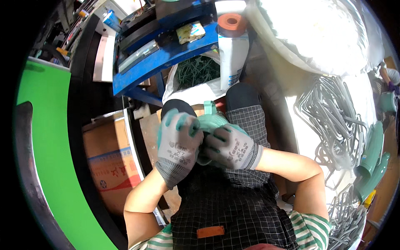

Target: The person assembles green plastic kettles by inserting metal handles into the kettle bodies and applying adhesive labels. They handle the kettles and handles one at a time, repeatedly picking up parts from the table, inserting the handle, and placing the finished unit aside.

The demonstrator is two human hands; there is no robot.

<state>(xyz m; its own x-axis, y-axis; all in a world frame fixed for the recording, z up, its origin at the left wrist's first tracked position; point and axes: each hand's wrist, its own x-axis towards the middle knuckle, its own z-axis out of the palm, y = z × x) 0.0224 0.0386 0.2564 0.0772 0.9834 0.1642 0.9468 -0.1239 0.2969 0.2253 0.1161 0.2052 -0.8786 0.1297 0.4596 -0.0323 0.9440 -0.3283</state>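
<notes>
Between my knees sits a green round piece (211,121) with an upright tab at its far side; my hands cover most of it, so its exact kind stays unclear. My left hand (179,139), in a grey glove with green fingertips, is closed at its left edge, fingers curled inward. From the right, my right hand (234,146), gloved alike, has its fingers bent against the piece's near side. The fingertips of both hands nearly meet over a dark spot, and whatever small part they pinch there is hidden.
Ahead stands a blue metal bench (166,58) with an orange tape roll (232,23) at its right end. Below it, a white sack (212,89) holds dark green pieces. Bent grey wire parts (329,112) pile at right, near green curved shells (371,154). A cardboard box (110,166) is at left.
</notes>
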